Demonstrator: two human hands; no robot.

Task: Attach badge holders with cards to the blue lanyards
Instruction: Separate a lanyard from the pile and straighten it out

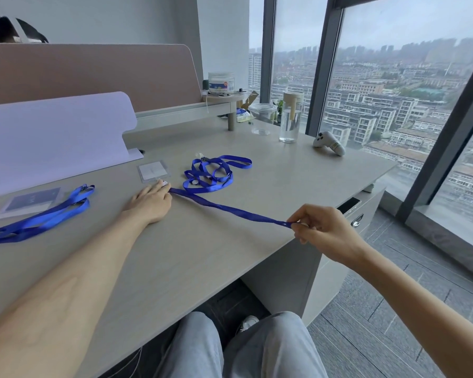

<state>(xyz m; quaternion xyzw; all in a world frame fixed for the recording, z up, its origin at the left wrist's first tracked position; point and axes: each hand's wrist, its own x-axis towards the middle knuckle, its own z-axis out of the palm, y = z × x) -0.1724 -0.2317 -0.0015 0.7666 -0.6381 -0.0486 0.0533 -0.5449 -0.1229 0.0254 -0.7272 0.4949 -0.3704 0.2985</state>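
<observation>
Blue stretched lanyard (230, 207) runs taut and low across the desk (202, 255), from the left hand (150, 203) out to the right hand (320, 227), which is off the desk's front edge. Right hand pinches the far end of the strap between thumb and fingertips. Left hand lies palm down on the desk with its fingertips on the near end. Pinching or only pressing it down: cannot tell. Something small and white shows at those fingertips, possibly the clip.

Likely reason for the pull: drawing one strap straight frees it from the lanyard tangle (210, 173) just behind, which it touches, and brings its clip end to hand.

Clear badge holder (153, 170) with a white card lies flat just beyond the left fingertips, unattached, close enough to clip next.

Far left: a finished lanyard (52, 214) already joined to a dark-card holder (33, 203), set apart, probably as done work.

Writing: faint print on the dark card, unreadable. White game controller (329, 143) by the window carries a green sticker, illegible. Labelled plastic tub (221, 83) on the shelf, text too small. Water bottle (290, 118) unmarked.
</observation>
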